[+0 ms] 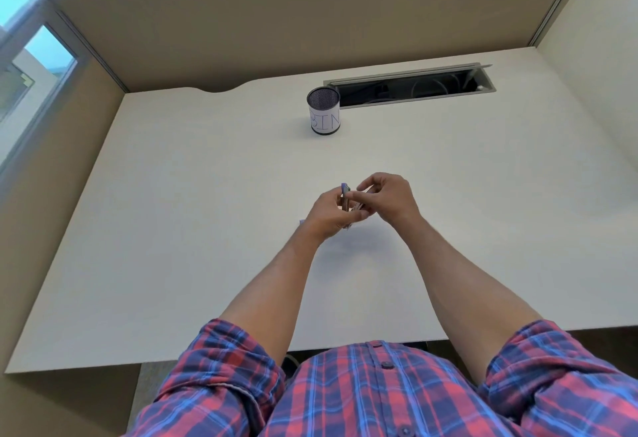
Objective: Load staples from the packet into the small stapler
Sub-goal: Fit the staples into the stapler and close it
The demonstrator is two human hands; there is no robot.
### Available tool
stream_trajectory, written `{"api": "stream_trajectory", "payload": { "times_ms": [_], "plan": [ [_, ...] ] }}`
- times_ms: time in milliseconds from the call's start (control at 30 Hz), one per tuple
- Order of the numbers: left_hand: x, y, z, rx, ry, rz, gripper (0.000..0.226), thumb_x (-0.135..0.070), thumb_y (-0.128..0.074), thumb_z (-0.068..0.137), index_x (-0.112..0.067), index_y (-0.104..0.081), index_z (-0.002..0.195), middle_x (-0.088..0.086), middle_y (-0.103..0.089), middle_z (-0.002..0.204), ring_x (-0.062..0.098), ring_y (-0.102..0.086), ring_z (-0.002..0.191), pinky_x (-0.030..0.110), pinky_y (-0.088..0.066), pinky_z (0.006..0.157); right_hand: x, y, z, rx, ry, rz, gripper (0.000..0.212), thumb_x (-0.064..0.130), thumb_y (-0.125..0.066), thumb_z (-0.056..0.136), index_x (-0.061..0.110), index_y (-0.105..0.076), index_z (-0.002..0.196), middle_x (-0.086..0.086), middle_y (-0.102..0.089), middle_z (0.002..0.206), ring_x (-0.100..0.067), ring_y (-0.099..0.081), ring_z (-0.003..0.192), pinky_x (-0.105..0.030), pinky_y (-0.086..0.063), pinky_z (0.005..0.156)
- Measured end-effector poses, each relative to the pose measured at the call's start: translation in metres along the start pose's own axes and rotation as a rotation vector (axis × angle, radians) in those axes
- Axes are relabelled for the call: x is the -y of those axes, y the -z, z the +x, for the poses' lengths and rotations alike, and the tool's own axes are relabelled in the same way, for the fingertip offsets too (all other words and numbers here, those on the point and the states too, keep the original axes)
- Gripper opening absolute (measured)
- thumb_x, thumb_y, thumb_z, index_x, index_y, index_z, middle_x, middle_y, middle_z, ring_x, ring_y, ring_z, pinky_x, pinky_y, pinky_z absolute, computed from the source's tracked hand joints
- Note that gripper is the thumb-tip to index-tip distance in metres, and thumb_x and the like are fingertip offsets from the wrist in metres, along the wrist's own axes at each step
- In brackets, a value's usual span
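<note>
From my seat I take the mesh cup (324,110) as my landmark; it stands upright on the pale surface (172,229), with a paper band lettered "BIN" around it. Far to the left of the cup I see a beige partition wall (51,195) with a glass pane above it. Just right of the cup, a long cable slot (411,86) is set into the surface with its lid tipped up.

Well below the cup, toward me, both hands meet above the surface. My left hand (328,217), slightly left of the cup's line, is curled around the small stapler (345,195); its purple end pokes up past the fingers, and a metal part shows below the palm. A sliver of purple (301,222) peeks out at the left of that wrist; I cannot tell what it is. My right hand (388,196), below and to the right of the cup, has its fingertips pressed together in a pinch against the stapler's upper part. What it pinches is too small to make out, so I cannot tell whether it is staples. I cannot find the packet anywhere with certainty.

Both forearms are bare, running back to rolled plaid sleeves (221,378) in red and blue at the near edge of the surface.
</note>
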State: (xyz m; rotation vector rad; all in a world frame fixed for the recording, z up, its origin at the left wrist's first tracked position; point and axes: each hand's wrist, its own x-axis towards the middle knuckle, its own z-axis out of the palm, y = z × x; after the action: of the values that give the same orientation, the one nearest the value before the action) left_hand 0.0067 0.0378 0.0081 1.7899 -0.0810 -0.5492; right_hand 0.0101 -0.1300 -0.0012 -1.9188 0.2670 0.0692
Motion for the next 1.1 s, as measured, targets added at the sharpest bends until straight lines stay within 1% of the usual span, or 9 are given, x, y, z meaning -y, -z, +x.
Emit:
{"api": "stream_trajectory", "payload": {
  "times_ms": [100,233,433,533,633,733,933,1033,1100],
  "plan": [
    [0.008,-0.002,0.003,-0.040,0.015,0.110,0.027,-0.009,-0.072,0.087,-0.013,-0.071,0.114,0.008,-0.069,0.095,0.021,-0.067,0.085,0.038,-0.056,0.081,0.004,-0.004,-0.001,0.031,0.020,-0.027,0.033,0.043,-0.093,0.069,0.016,-0.076,0.080,-0.008,-0.075,0.074,-0.024,-0.076,0.067,-0.035,-0.064,0.066],
    [0.011,-0.004,0.003,-0.033,0.110,0.050,0.027,-0.012,-0.054,0.104,-0.010,-0.063,0.129,0.010,-0.071,0.113,0.021,-0.074,0.099,0.036,-0.060,0.094,0.006,-0.005,-0.003,0.138,0.052,0.105,0.015,0.023,-0.082,0.085,0.013,-0.078,0.096,-0.008,-0.079,0.080,-0.028,-0.079,0.078,-0.044,-0.064,0.083],
    [0.014,-0.005,-0.003,-0.058,0.128,-0.204,0.023,-0.008,-0.060,0.103,0.005,-0.067,0.121,0.015,-0.071,0.101,0.025,-0.071,0.091,0.036,-0.060,0.093,0.003,-0.011,-0.005,0.094,0.094,0.104,0.001,0.019,-0.079,0.086,0.020,-0.078,0.085,0.001,-0.077,0.075,-0.014,-0.071,0.066,-0.030,-0.055,0.062],
    [0.017,-0.004,-0.004,-0.089,0.116,-0.257,0.022,-0.005,-0.062,0.101,0.008,-0.068,0.118,0.015,-0.070,0.099,0.024,-0.072,0.089,0.028,-0.061,0.090,-0.003,-0.011,-0.004,-0.001,0.075,0.166,0.019,0.029,-0.085,0.081,0.020,-0.074,0.093,0.000,-0.068,0.076,-0.016,-0.062,0.068,-0.028,-0.052,0.063],
    [0.018,-0.005,-0.002,-0.097,0.106,-0.259,0.020,-0.006,-0.064,0.100,0.011,-0.070,0.110,0.014,-0.071,0.095,0.020,-0.075,0.085,0.024,-0.061,0.086,-0.008,-0.014,-0.004,-0.031,0.006,0.183,0.049,0.041,-0.089,0.076,0.021,-0.065,0.113,0.003,-0.062,0.092,-0.015,-0.062,0.075,-0.030,-0.052,0.069],
    [0.019,-0.012,-0.001,-0.106,0.098,-0.261,0.014,-0.007,-0.064,0.100,0.004,-0.072,0.098,0.010,-0.071,0.089,0.020,-0.076,0.086,0.026,-0.060,0.088,-0.009,-0.017,-0.004,-0.030,-0.119,0.112,0.082,0.062,-0.086,0.067,0.023,-0.055,0.132,0.004,-0.056,0.117,-0.010,-0.064,0.100,-0.026,-0.049,0.078],
    [0.028,-0.019,-0.005,-0.154,0.079,-0.311,0.021,-0.001,-0.062,0.099,0.003,-0.073,0.117,0.007,-0.076,0.091,0.014,-0.077,0.079,0.019,-0.060,0.079,-0.015,-0.020,0.000,-0.084,-0.127,0.192,0.044,0.051,-0.083,0.079,0.012,-0.072,0.095,-0.007,-0.069,0.112,-0.024,-0.069,0.101,-0.039,-0.057,0.081],
    [0.030,-0.021,-0.008,-0.204,0.066,-0.342,0.021,0.001,-0.061,0.098,0.002,-0.074,0.114,0.008,-0.077,0.090,0.013,-0.076,0.077,0.020,-0.060,0.081,-0.018,-0.022,-0.002,-0.125,-0.241,0.238,0.055,0.053,-0.085,0.077,0.014,-0.065,0.110,-0.005,-0.065,0.115,-0.021,-0.069,0.099,-0.037,-0.059,0.079],
    [0.030,-0.023,-0.009,-0.227,0.048,-0.356,0.021,0.002,-0.060,0.098,0.003,-0.074,0.115,0.009,-0.076,0.091,0.015,-0.074,0.079,0.022,-0.060,0.084,-0.017,-0.024,-0.002,-0.081,-0.349,0.345,0.058,0.053,-0.086,0.077,0.011,-0.057,0.105,-0.006,-0.066,0.098,-0.017,-0.070,0.080,-0.031,-0.057,0.067]
  ]
}}
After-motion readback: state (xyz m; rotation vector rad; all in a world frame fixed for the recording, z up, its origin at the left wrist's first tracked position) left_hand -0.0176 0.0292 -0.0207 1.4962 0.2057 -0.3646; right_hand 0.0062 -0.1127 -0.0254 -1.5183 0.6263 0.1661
